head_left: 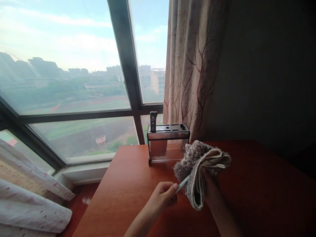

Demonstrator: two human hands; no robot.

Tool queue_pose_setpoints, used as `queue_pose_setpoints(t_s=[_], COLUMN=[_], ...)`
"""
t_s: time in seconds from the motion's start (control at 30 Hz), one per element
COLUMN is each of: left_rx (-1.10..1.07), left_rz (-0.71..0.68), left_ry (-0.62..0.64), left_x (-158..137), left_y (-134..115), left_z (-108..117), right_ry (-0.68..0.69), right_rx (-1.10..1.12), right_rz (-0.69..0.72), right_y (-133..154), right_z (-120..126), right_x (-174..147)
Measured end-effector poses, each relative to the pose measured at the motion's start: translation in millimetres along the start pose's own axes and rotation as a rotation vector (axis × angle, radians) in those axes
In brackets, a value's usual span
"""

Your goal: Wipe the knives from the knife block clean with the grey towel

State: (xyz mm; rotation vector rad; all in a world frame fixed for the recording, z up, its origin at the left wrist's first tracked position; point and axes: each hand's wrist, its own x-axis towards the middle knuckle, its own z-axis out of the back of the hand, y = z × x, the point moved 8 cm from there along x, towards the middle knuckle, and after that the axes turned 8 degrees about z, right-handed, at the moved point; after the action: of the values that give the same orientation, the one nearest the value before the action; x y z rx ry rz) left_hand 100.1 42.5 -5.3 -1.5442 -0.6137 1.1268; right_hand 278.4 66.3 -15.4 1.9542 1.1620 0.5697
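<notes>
My left hand (164, 193) is closed round a knife (184, 183), whose handle is hidden inside the fingers. Its narrow, pale blade slants up to the right, and the far end disappears into a folded cloth (195, 158). This thick cloth is shaggy grey-brown on one side and cream on the other. My right hand (207, 181) grips it from the right, thumb on the cream side, the other fingers mostly hidden. Behind the cloth a knife block (169, 133) with clear sides and a slotted dark top stands on the table. One black-handled knife (153, 121) is upright in its left end.
The reddish-brown wooden table (118, 191) spreads under both hands. Large windows (74, 82) in dark frames lie beyond its left and far edges. A patterned curtain (192, 65) hangs behind the knife block, and a pale curtain (32, 207) is at lower left. The right side is dark wall.
</notes>
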Motion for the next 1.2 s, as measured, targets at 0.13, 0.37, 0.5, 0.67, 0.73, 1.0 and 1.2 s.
queue_pose_setpoints(t_s=[0.13, 0.37, 0.5, 0.67, 0.73, 1.0, 1.2], left_rx=[0.47, 0.618, 0.343, -0.144, -0.255, -0.173, 0.357], left_rz=[-0.326, -0.411, -0.292, 0.018, 0.124, 0.096, -0.335], left_ry=[-0.51, -0.522, -0.338, -0.013, 0.138, 0.126, -0.474], left_x=[-12, -19, -5, 5, 1, 2, -7], left_y=[-25, -32, -20, 8, 12, 11, -19], left_z=[36, 37, 27, 3, -10, -9, 35], right_ry=[-0.04, -0.046, -0.027, -0.001, 0.015, 0.076, -0.005], right_rx=[-0.129, -0.17, -0.068, 0.028, 0.061, 0.093, 0.032], right_rz=[0.092, 0.123, 0.081, 0.004, -0.052, -0.155, -0.048], right_y=[12, 17, 16, 9, 2, -14, -8], right_z=[-10, -11, -12, -11, -9, -9, -10], right_x=[0, -2, 0, 1, 1, -2, 4])
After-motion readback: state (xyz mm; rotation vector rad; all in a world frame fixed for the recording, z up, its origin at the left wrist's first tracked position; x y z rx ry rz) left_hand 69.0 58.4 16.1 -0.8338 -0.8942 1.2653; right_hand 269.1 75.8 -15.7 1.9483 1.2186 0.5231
